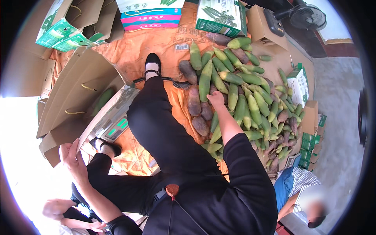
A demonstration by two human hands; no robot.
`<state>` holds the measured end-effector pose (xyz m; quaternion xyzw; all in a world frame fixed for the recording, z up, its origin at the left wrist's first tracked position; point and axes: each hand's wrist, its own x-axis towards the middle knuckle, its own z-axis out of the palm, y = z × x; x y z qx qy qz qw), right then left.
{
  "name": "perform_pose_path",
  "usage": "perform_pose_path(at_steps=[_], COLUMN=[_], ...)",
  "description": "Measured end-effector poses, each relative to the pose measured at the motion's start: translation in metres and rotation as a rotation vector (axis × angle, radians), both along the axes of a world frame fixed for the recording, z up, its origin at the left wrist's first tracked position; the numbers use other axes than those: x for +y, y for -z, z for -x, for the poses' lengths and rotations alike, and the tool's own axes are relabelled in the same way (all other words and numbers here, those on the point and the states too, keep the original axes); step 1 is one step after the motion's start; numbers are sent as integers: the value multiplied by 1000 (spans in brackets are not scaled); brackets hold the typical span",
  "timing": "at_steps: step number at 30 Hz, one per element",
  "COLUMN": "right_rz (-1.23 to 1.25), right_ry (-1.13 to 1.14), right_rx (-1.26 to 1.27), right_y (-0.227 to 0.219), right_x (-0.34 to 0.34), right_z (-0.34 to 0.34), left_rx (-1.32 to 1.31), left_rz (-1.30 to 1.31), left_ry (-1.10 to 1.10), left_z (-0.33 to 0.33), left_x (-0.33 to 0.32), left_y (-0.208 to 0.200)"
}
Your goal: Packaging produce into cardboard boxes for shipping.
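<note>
My left hand (73, 159) pinches the edge of a flap on an open cardboard box (72, 88). Inside that box lies a green radish (102, 102), partly in shadow. The box stands on or against a scale (116, 129) with lit green displays. At the near end of a long green radish (205, 82), my right hand (216, 100) has its fingers closed on the tip. That radish lies at the left side of a large heap of green radishes (253, 107), mixed with purple-brown ones (194, 101).
Orange sheeting (168, 43) covers the floor. Printed cartons (219, 17) and a pink-and-blue box (150, 19) stand at the far side, more open boxes (78, 23) at far left. A black fan (307, 16) is far right. Another person (299, 186) sits near right; another person's arms (74, 221) show near left.
</note>
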<state>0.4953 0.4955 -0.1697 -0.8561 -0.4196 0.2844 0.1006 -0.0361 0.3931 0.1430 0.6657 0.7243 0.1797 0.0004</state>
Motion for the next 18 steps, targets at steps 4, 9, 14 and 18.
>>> perform_pose_path(at_steps=[4, 9, 14, 18], right_rz=[-45, -36, 171, -78], right_ry=[6, 93, 157, 231], right_rx=[3, 73, 102, 650], right_y=[25, 45, 37, 45], right_x=[10, 24, 26, 22], right_z=[8, 8, 51, -10], left_rx=[-12, -16, 28, 12], left_rz=[26, 36, 51, 13], left_ry=[-23, -45, -86, 14], left_z=[-2, 0, 1, -10], left_x=[-2, -3, -9, 11], left_y=[0, 4, -6, 2])
